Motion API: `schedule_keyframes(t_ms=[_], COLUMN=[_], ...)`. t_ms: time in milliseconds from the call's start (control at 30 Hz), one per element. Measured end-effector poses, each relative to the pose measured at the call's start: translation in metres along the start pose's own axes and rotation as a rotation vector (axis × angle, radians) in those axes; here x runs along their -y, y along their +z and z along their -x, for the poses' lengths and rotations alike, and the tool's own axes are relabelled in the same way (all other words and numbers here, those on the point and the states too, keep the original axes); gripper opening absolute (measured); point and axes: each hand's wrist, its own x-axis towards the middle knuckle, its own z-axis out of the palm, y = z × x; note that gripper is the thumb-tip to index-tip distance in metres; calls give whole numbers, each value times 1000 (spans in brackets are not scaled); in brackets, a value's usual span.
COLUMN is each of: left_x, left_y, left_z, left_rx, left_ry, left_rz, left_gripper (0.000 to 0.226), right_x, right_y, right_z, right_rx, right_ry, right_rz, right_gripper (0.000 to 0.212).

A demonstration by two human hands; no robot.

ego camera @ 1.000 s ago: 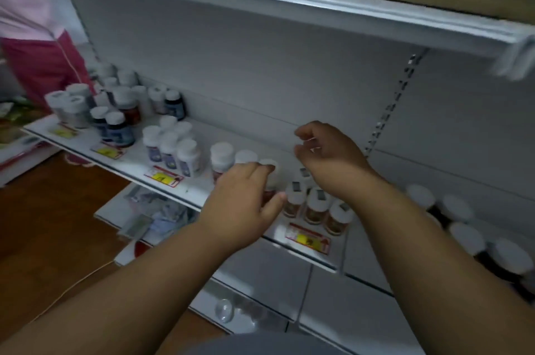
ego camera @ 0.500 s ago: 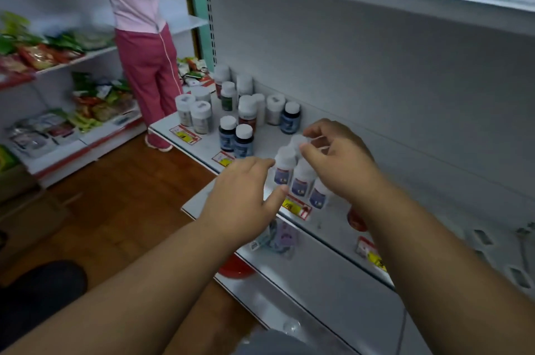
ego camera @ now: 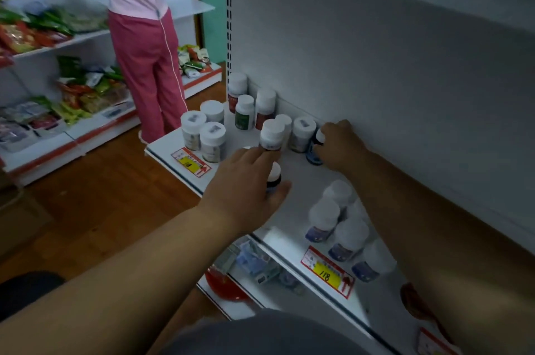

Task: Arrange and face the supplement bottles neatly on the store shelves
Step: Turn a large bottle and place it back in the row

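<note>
Supplement bottles with white caps stand in small groups on a white shelf (ego camera: 301, 180). My left hand (ego camera: 249, 186) curls round a dark blue bottle (ego camera: 274, 176) near the shelf's front, thumb on its right side. My right hand (ego camera: 338, 146) grips another dark blue bottle (ego camera: 317, 149) at the back panel. Just behind my left fingers stands a white bottle (ego camera: 272, 134). Three pale bottles (ego camera: 202, 130) sit at the shelf's left end, and a cluster with blue labels (ego camera: 341, 227) stands to the right, between my forearms.
A person in pink trousers (ego camera: 147, 65) stands in the aisle at the shelf's left end. Yellow price tags (ego camera: 327, 272) line the shelf's front lip. A lower shelf (ego camera: 260, 265) holds packets and a red item. Snack shelves (ego camera: 58, 88) run along the left, over a wooden floor.
The view has swung left along the shelf. Both hands moved left with it, from open above the bottles to each gripping a dark blue bottle.
</note>
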Motion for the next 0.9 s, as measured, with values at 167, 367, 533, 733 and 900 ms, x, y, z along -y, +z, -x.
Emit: schedule_keyframes(t_ms=[167,367,533,733,900], left_x=[47,81,86,90,99], left_y=[8,24,38,44,45], left_z=[-36,-78,-95,-95,-92], left_rx=[123,311,376,310,277], left_ry=[155,467,674,745,738], left_rz=[-37,-110,-181,-203,-192], left_gripper=[55,69,64,54,53], right_x=[15,45,85,109,118], right_y=[7,-5,6,22,24], right_z=[-12,34,90,109,107], right_rx=[-176,-172,-86,-19,-11], right_ry=[99,152,188,375,410], right_rz=[9,-141,-127,-114,-96], right_gripper=[12,17,30,37,40])
